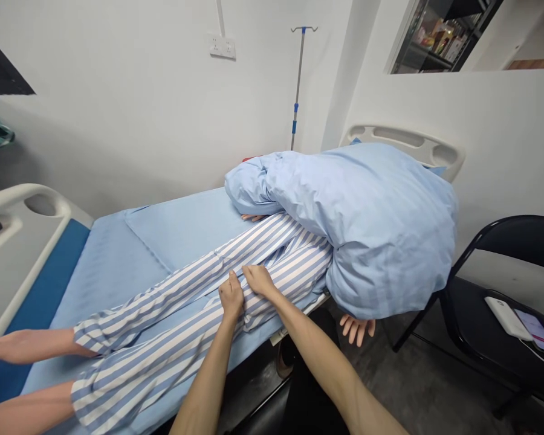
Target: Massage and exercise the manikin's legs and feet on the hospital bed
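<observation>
At the bedside, a hospital bed [22, 211] fills the view, with an IV pole [298, 90] by the wall beyond and a folding chair [489, 241] to the right. A duvet [381, 229] covers the upper part of a figure, apparently a manikin [172, 296], whose legs lie in striped trousers [118, 386]. The left hand [231, 296] and right hand [259, 280] stand just apart on the trousers at the thigh, fingers [229, 281] against the cloth. Keeping both hands close together on one stretch of leg should spread the pressure evenly. Whether the fingers grip the cloth or merely rest on it cannot be told. The head and torso are hidden under the duvet, and one dangling hand [357, 329] shows below its edge. The frame's lower edge cuts off the person's forearms.
</observation>
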`<state>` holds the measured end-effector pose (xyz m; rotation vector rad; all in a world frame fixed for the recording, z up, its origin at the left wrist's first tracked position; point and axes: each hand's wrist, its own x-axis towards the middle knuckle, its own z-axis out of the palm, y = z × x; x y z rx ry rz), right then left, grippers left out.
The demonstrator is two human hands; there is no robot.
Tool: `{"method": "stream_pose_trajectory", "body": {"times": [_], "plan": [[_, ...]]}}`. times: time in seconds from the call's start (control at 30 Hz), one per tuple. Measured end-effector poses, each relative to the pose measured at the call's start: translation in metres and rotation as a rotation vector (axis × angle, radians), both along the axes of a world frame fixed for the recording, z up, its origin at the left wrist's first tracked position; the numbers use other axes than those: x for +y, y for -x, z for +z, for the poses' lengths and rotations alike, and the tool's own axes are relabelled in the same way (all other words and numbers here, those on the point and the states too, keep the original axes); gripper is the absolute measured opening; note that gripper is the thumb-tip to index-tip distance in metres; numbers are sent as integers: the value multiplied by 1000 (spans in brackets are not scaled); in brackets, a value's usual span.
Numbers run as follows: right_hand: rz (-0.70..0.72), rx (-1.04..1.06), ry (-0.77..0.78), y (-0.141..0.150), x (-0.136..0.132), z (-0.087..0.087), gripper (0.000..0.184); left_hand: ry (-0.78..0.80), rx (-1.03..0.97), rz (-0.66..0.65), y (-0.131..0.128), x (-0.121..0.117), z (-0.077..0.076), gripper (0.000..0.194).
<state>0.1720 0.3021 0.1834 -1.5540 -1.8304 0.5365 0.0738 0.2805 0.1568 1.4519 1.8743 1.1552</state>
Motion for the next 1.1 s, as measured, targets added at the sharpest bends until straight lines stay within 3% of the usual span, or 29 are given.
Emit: {"method": "stream_pose_trajectory", "body": {"times": [0.13,0.37,0.67,0.73,0.93,1.1], "plan": [[-109,-53,34,-1,-1,-24,42,7,2,5,-1,0,-1,53],[-127,-55,19,1,0,-22,45,27,-64,2,-2,1,1,51],[-175,49,-21,0,3,-24,45,-51,-438,11,-23,14,36,51],[-178,64,-20,-1,3,-25,46,-20,-413,36,-29,16,33,50],[-154,99,-13,-5,2,-27,47,46,-119,29,-32,10,1,49],[-154,107,-7,-4,2,-29,44,36,-68,-4,-31,11,-2,49]]}}
